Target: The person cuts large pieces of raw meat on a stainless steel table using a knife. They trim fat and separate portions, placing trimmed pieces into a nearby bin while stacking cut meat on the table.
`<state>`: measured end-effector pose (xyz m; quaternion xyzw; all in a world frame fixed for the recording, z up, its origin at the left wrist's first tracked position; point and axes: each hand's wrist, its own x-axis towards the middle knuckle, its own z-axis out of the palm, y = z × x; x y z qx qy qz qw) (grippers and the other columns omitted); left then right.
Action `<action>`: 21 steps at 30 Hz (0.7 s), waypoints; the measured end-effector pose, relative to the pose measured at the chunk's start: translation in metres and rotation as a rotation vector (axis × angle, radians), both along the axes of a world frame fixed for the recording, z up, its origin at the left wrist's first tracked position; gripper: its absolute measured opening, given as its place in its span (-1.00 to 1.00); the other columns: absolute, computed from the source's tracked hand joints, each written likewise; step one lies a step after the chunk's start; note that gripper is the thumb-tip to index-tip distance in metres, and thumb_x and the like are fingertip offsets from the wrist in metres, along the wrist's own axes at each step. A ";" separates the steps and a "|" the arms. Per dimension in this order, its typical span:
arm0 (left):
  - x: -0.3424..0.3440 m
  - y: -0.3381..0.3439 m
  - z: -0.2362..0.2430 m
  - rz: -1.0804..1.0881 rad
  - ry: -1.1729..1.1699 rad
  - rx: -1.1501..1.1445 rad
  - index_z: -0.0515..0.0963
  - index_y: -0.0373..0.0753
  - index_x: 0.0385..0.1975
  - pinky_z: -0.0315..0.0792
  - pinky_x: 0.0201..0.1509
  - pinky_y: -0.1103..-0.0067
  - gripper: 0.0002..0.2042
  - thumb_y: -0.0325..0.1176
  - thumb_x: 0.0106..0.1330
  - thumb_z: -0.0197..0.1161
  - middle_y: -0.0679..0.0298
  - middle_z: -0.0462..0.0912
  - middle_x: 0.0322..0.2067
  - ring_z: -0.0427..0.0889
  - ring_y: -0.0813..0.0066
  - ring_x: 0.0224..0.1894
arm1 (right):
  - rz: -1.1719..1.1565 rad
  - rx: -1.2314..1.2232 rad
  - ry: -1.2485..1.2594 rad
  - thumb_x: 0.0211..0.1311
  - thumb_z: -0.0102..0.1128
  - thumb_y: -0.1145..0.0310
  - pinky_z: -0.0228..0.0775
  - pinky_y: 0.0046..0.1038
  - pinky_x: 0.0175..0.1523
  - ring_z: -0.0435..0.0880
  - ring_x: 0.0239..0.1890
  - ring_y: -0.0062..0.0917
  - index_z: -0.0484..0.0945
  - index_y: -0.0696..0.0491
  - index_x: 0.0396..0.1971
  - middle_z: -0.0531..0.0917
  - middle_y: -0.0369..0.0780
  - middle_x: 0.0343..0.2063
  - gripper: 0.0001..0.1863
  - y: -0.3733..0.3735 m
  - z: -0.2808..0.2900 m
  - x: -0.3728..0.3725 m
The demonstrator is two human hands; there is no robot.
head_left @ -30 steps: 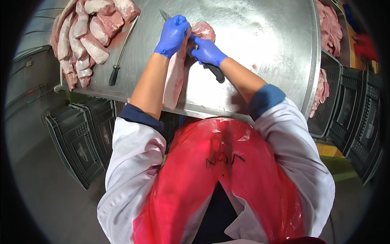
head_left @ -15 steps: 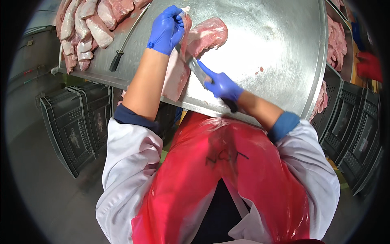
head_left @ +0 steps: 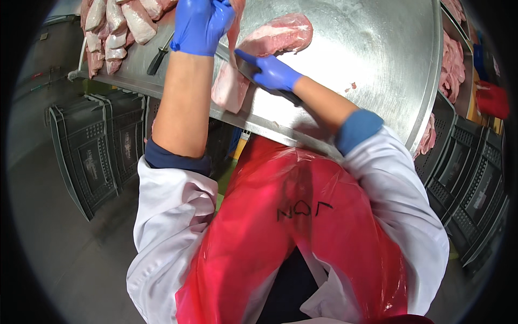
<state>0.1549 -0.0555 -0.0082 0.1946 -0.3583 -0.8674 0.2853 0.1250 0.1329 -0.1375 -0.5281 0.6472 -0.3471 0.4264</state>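
Note:
A long piece of pale pink meat [head_left: 280, 35] lies slantwise on the steel table, its near end close to the front edge. My left hand [head_left: 198, 28], in a blue glove, is closed on a thin strip of meat [head_left: 235, 26] and holds it raised beside the big piece; the strip's top is cut off by the picture's edge. In my blue-gloved right hand [head_left: 276, 73] is a knife [head_left: 247, 69], its blade at the foot of the strip against the meat. That hand's forefinger stretches along the blade. Part of the blade is hidden behind the strip and the left hand.
Several trimmed meat pieces [head_left: 116, 24] are heaped at the table's far left, near a sharpening steel [head_left: 156, 61] with a black handle. Dark crates [head_left: 89, 156] stand below on the left. More meat [head_left: 452, 67] fills containers at the right. The steel table [head_left: 388, 65] has a raised rim.
My left hand has moved up and away, drawing the strip higher. My right hand has shifted up and left with the knife. The view has tilted slightly.

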 end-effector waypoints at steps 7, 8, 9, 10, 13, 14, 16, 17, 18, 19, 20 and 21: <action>0.017 -0.008 0.050 -0.021 0.130 0.064 0.42 -0.19 -0.45 0.38 -0.54 0.73 -0.84 -0.54 0.40 -0.03 0.38 0.42 -0.61 0.43 0.64 -0.61 | 0.001 -0.329 0.015 0.33 -0.07 0.41 0.58 -0.34 -0.18 0.63 -0.56 -0.44 0.06 -0.29 0.51 0.65 -0.21 -0.54 -0.26 0.061 -0.037 0.029; 0.016 -0.008 0.054 -0.050 0.125 0.097 0.41 -0.18 -0.46 0.37 -0.55 0.73 -0.83 -0.53 0.40 -0.04 0.38 0.41 -0.62 0.43 0.64 -0.62 | 0.020 -0.170 -0.025 0.33 -0.07 0.42 0.58 -0.35 -0.19 0.62 -0.57 -0.44 0.06 -0.29 0.51 0.64 -0.21 -0.55 -0.26 0.047 -0.035 0.027; 0.010 -0.006 0.058 0.000 0.113 0.021 0.41 -0.17 -0.47 0.36 -0.55 0.72 -0.82 -0.53 0.40 -0.03 0.38 0.41 -0.63 0.43 0.64 -0.62 | 0.029 -0.012 -0.067 0.32 -0.07 0.42 0.58 -0.36 -0.20 0.62 -0.58 -0.44 0.06 -0.29 0.51 0.64 -0.20 -0.56 -0.26 0.016 -0.009 0.025; 0.000 -0.002 0.062 0.034 0.104 -0.051 0.40 -0.17 -0.49 0.35 -0.56 0.72 -0.82 -0.52 0.40 -0.03 0.38 0.40 -0.63 0.43 0.63 -0.62 | 0.022 0.147 -0.109 0.32 -0.08 0.43 0.58 -0.37 -0.21 0.61 -0.59 -0.44 0.06 -0.28 0.51 0.63 -0.20 -0.57 -0.25 -0.010 0.001 0.018; 0.017 -0.011 0.089 0.042 0.099 -0.112 0.38 -0.14 -0.52 0.32 -0.58 0.72 -0.80 -0.51 0.38 -0.02 0.38 0.39 -0.65 0.42 0.62 -0.62 | 0.024 0.129 -0.060 0.29 -0.07 0.43 0.58 -0.39 -0.22 0.64 -0.59 -0.41 0.07 -0.28 0.51 0.65 -0.19 -0.55 -0.24 -0.001 -0.028 0.044; 0.032 -0.019 0.096 0.030 0.110 -0.099 0.37 -0.14 -0.53 0.31 -0.58 0.72 -0.80 -0.52 0.38 -0.02 0.38 0.38 -0.65 0.42 0.61 -0.62 | 0.050 0.039 0.029 0.29 -0.06 0.43 0.58 -0.40 -0.22 0.65 -0.59 -0.40 0.07 -0.28 0.51 0.65 -0.19 -0.55 -0.24 0.019 -0.019 0.052; 0.005 -0.024 0.095 -0.056 0.141 0.031 0.36 -0.14 -0.55 0.30 -0.59 0.72 -0.79 -0.54 0.36 -0.03 0.39 0.37 -0.66 0.40 0.61 -0.63 | -0.024 -0.171 0.048 0.32 -0.06 0.38 0.60 -0.35 -0.17 0.69 -0.52 -0.35 -0.04 -0.30 0.53 0.68 -0.13 -0.45 -0.22 0.048 -0.050 0.047; 0.025 -0.022 0.112 -0.020 0.142 0.063 0.36 -0.14 -0.55 0.29 -0.60 0.72 -0.78 -0.55 0.36 -0.04 0.39 0.36 -0.66 0.40 0.61 -0.64 | 0.064 -0.123 -0.007 0.32 -0.07 0.36 0.60 -0.33 -0.15 0.71 -0.47 -0.32 -0.08 -0.31 0.54 0.69 -0.08 -0.41 -0.20 0.044 -0.031 0.051; 0.028 -0.022 0.117 -0.012 0.189 0.049 0.34 -0.13 -0.57 0.30 -0.60 0.71 -0.78 -0.56 0.35 -0.04 0.39 0.35 -0.66 0.39 0.60 -0.64 | 0.105 0.101 -0.045 0.30 -0.05 0.32 0.59 -0.27 -0.12 0.74 -0.40 -0.26 -0.11 -0.34 0.54 0.71 -0.02 -0.34 -0.18 0.026 0.003 0.049; 0.021 -0.020 0.124 -0.027 0.237 0.038 0.32 -0.13 -0.58 0.31 -0.60 0.71 -0.77 -0.56 0.34 -0.04 0.40 0.33 -0.67 0.38 0.60 -0.64 | 0.051 0.071 -0.065 0.30 -0.05 0.33 0.59 -0.31 -0.15 0.73 -0.42 -0.28 -0.11 -0.33 0.54 0.70 -0.04 -0.37 -0.18 0.004 0.007 0.050; 0.014 -0.018 0.131 -0.036 0.283 0.027 0.30 -0.12 -0.59 0.31 -0.60 0.70 -0.76 -0.56 0.34 -0.04 0.41 0.32 -0.67 0.37 0.60 -0.65 | 0.003 0.040 -0.086 0.29 -0.04 0.34 0.60 -0.35 -0.17 0.72 -0.44 -0.30 -0.10 -0.32 0.54 0.70 -0.06 -0.40 -0.17 -0.025 0.008 0.048; 0.010 -0.017 0.140 -0.063 0.257 0.037 0.33 -0.16 -0.59 0.31 -0.58 0.70 -0.79 -0.56 0.32 -0.02 0.40 0.34 -0.66 0.39 0.61 -0.63 | -0.035 0.008 -0.108 0.29 -0.03 0.35 0.60 -0.38 -0.19 0.72 -0.46 -0.32 -0.10 -0.32 0.54 0.69 -0.09 -0.43 -0.17 -0.039 0.007 0.048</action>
